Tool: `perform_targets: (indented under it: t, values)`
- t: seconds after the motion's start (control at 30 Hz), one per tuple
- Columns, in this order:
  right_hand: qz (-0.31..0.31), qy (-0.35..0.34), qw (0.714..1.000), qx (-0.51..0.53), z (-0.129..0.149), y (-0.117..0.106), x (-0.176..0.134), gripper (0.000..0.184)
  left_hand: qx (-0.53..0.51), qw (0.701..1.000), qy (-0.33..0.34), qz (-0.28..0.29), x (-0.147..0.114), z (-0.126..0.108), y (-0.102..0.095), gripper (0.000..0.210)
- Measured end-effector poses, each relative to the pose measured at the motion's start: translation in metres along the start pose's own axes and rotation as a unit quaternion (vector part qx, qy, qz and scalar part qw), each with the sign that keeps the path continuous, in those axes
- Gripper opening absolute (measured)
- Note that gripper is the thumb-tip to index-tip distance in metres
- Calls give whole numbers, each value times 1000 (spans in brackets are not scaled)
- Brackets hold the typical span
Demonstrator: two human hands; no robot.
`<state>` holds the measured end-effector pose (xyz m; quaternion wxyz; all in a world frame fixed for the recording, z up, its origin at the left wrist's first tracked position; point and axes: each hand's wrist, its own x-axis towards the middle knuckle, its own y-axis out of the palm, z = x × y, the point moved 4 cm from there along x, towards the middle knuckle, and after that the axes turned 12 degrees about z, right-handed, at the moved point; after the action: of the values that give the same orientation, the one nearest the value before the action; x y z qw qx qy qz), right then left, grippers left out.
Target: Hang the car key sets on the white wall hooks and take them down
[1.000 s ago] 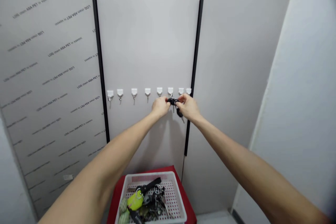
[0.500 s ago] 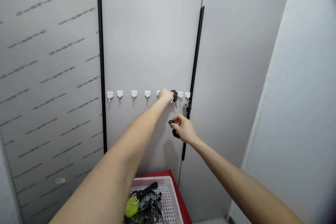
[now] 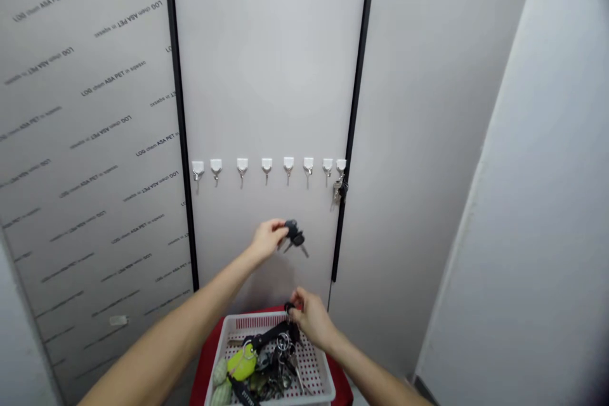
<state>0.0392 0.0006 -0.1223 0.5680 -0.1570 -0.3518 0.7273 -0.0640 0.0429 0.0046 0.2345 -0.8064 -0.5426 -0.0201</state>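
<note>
My left hand (image 3: 268,239) is closed on a bunch of black-headed keys (image 3: 295,233), their metal blades pointing down, in front of the pale panel below the row of hooks. Lower and to the right, my right hand (image 3: 310,316) pinches a black key ring (image 3: 288,307) with dark keys hanging from it, over the back right of the white basket (image 3: 323,371). Inside the basket lie several keys, metal rings, a black strap (image 3: 272,335) and a yellow-green tag (image 3: 242,363). The lower ends of what my right hand holds merge with the pile.
Several white hooks (image 3: 288,163) run in a row across the panel. A key bunch (image 3: 340,190) hangs from the rightmost one. Long black handles (image 3: 177,89) edge the panel on both sides. The basket stands on a red surface (image 3: 343,387). A white wall (image 3: 533,203) rises at right.
My left hand has come away from the hooks, down and left, with the black-headed keys in it. My right hand has lowered its key ring to the basket.
</note>
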Motion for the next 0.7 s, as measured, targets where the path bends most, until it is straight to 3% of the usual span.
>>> perform_targets:
  t: [0.17, 0.27, 0.33, 0.4, 0.5, 0.53, 0.6, 0.7]
  values:
    - [24, 20, 999, -12, -24, 39, -20, 19, 121, 991, -44, 23, -73, 69, 9, 24]
    - [20, -2, 1000, -16, -21, 35, -21, 14, 203, 975, -66, 59, -107, 97, 17, 24]
    - [-31, -13, 999, -20, -9, 6, -12, 11, 231, 967, -82, 75, -124, 111, 19, 24]
    - [-136, 10, 990, -24, 7, -45, 3, 18, 245, 961, -91, 87, -135, 122, 19, 24]
    - [-346, 42, 937, -36, 37, -133, 25, 28, 266, 953, -107, 101, -145, 133, 17, 24]
    - [-389, 62, 918, -48, 45, -157, 31, 31, 272, 950, -113, 102, -147, 136, 15, 24]
    - [-427, 112, 895, -70, 58, -190, 43, 36, 279, 947, -122, 101, -149, 140, 14, 23]
    - [-415, 189, 886, -84, 64, -206, 55, 41, 286, 943, -134, 108, -149, 146, 14, 24]
